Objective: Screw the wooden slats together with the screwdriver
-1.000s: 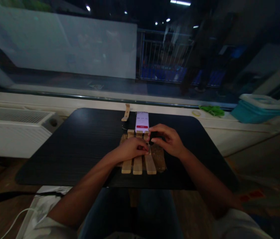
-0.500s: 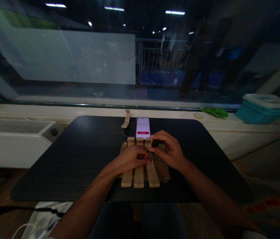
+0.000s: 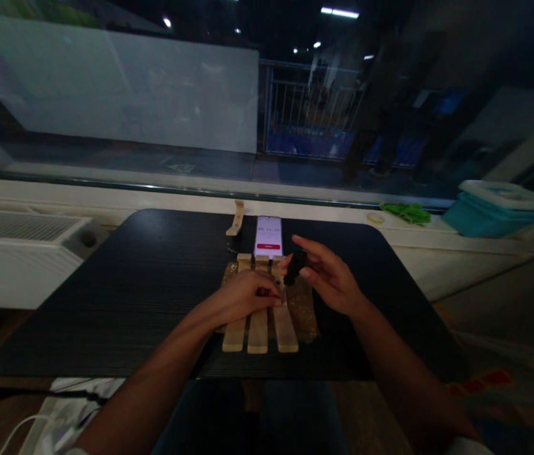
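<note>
A small dark object [image 3: 295, 266] was clamped between the thumb and fingers of the right hand [image 3: 330, 278], tilted just above the far ends of three pale wooden slats [image 3: 258, 328]. It was too dim to tell what the object was.

The slats lay side by side, running away from the person, on a brown mat [image 3: 305, 309] that probably shielded the black bench [image 3: 153, 284] underneath. The left hand [image 3: 241, 297] lay across the slats with its fingers curled and the tips drawn together, seemingly pressing them steady. I could not tell whether it pinched anything.

Just beyond the slats a lit phone [image 3: 268, 237] lay face up, in easy view. A loose wooden piece [image 3: 236, 218] lay beside it at the bench's far edge. On the sill to the right were a green cloth [image 3: 406, 212] and a teal box [image 3: 494, 212].
</note>
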{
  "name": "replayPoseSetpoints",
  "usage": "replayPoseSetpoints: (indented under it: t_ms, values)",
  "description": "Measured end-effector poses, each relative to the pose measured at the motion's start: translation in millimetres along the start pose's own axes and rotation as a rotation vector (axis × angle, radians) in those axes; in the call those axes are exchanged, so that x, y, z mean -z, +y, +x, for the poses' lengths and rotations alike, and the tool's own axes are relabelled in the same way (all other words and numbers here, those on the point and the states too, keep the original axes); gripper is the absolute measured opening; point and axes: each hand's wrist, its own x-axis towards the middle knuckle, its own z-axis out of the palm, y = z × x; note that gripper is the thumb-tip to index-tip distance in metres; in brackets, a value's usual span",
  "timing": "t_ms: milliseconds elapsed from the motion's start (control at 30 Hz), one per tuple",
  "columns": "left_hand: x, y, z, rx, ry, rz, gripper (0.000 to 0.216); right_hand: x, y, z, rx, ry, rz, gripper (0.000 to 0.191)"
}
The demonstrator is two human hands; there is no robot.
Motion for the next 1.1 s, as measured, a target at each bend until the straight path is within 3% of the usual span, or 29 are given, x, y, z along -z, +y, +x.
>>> replayPoseSetpoints:
  t_ms: [567, 1100]
  values:
    - [1, 0, -1, -0.039, 0.021, -0.005, 0.009, -11, -1, 2, 0.104, 0.120, -0.158, 0.033]
    - [0, -2, -2, -0.053, 0.027, -0.001, 0.011, -19, -1, 4, 0.209, 0.172, -0.219, 0.039]
